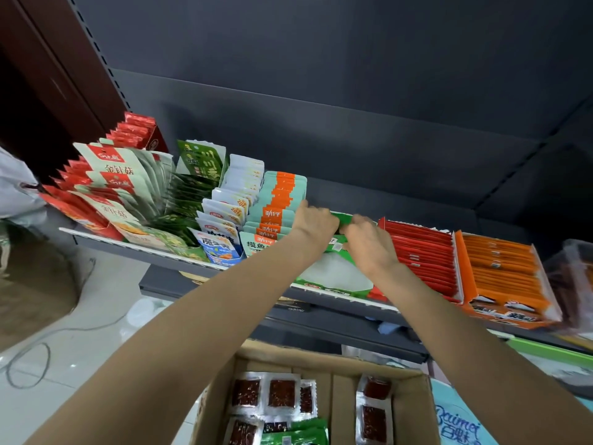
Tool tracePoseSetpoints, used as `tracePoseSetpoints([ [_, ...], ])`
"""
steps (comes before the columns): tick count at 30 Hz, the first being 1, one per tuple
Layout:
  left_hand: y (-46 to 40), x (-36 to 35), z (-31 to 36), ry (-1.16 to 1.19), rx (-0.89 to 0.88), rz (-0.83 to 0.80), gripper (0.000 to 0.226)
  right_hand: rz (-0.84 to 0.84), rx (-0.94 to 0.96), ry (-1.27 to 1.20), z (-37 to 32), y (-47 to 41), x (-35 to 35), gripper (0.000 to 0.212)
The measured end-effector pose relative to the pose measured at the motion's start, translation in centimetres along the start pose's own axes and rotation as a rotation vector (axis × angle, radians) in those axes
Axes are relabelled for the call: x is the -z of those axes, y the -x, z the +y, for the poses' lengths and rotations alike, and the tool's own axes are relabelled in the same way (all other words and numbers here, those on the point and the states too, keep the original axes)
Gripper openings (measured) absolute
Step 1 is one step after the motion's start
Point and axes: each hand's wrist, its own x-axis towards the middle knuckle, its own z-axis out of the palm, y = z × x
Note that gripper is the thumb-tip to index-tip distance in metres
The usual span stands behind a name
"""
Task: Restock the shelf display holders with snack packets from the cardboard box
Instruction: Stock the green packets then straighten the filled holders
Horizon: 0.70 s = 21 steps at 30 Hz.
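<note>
Two bare hands meet over the green-and-white cardboard display holder point(333, 274) standing on the dark metal shelf point(167, 252), between the teal-and-orange upright packets point(276, 200) and the red flat sachets point(423, 248). The left hand point(316, 221) curls its fingers over the holder's green rear edge, apparently steadying it so that it does not slide back. The right hand point(369, 240) is also curled, just beside the left, and seems to pinch the same green edge or a packet at it; which of the two cannot be told, since the fingertips are hidden. The holder's white interior shows bare toward the front, suggesting it is the one being filled and is far from full. Below the arms, the open brown cardboard box point(414, 409) holds the stock: clear packets with dark red filling point(280, 393) lie flat in loose rows, and green packets point(298, 435) lie at its near side. The box sits directly beneath the shelf, probably to keep each reach short. Neighbouring holders, including the orange carton of sachets point(503, 274) at far right, appear already well stocked, their packets standing on edge, facing outward for browsing.
</note>
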Motion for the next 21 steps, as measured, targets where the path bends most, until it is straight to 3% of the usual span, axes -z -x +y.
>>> tracePoseSetpoints([
  [6,0.1,-1.1,1.1,-0.089,0.039,-0.038,0.034,0.009,0.041,0.094,-0.3,0.5,-1.5,0.031],
  [11,0.7,-2.0,1.2,-0.172,-0.003,0.007,0.031,0.040,-0.010,-0.036,-0.2,0.5,-2.1,0.035],
  [17,4.2,-2.8,2.0,-0.144,-0.170,0.284,0.029,0.183,-0.148,-0.441,-0.5,4.2,-1.2,0.028],
  [21,7.2,-4.5,2.6,0.038,-0.251,0.529,0.026,0.169,-0.211,-0.599,-1.7,8.9,-1.9,0.018],
])
